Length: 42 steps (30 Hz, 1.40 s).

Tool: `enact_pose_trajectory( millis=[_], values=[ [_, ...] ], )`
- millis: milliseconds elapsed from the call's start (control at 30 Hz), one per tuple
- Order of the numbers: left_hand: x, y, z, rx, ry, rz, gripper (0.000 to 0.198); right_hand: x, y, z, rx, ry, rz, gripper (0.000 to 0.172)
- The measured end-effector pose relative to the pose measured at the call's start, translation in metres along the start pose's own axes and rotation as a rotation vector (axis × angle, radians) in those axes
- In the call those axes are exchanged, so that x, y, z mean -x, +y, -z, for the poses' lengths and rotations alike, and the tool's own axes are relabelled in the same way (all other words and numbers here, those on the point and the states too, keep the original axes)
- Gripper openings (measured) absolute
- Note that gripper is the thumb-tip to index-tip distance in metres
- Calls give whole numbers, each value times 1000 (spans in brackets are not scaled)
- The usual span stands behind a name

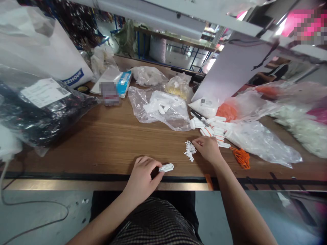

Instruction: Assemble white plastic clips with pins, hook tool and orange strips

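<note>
Checked top (155, 223), table edge (102, 184): below your left hand (145, 172)
Bare wood (102, 143): leftward
Block (167, 167): pinched there
Pegs (190, 151): beside right hand (208, 149), hold unclear

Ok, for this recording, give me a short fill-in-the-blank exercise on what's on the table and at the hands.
1. The left hand holds a small block that is ____ in color.
2. Of the thin strips and the pile of tiny pieces, the right hand has its fingertips nearer the ____.
3. The thin strips are ____ in color.
4. The labeled bag with dark contents lies on the person's ____ side of the table.

Missing words: white; pile of tiny pieces; orange; left.
</note>
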State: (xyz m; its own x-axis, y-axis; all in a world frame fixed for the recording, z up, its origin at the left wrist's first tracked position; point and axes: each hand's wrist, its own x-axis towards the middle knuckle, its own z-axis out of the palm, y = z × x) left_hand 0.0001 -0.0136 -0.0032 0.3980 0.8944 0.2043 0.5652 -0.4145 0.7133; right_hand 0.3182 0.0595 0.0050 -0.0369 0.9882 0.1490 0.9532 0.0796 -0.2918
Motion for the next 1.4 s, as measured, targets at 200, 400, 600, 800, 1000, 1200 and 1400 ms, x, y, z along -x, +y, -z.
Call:
enact_pose_trajectory(
  millis=[200,400,600,800,1000,1200,1400],
  values=[
    [-1,2,2,33,9,-2,5,-2,-5,0,-8,29,-24,19],
    [-1,2,3,44,4,2,4,34,-67,13,-213,-77,221,18],
    [-1,1,2,57,13,-16,2,65,-118,1,-367,-185,417,14],
    [-1,1,2,57,23,-13,2,59,-114,-5,-337,-191,411,13],
    [-1,1,2,62,20,-6,3,58,-120,-5,-268,-156,458,18],
    [-1,2,2,77,36,-9,5,57,-120,3,-237,-164,511,20],
    [0,1,2,78,27,-6,6,64,-117,7,-171,-156,541,21]
  ],
)
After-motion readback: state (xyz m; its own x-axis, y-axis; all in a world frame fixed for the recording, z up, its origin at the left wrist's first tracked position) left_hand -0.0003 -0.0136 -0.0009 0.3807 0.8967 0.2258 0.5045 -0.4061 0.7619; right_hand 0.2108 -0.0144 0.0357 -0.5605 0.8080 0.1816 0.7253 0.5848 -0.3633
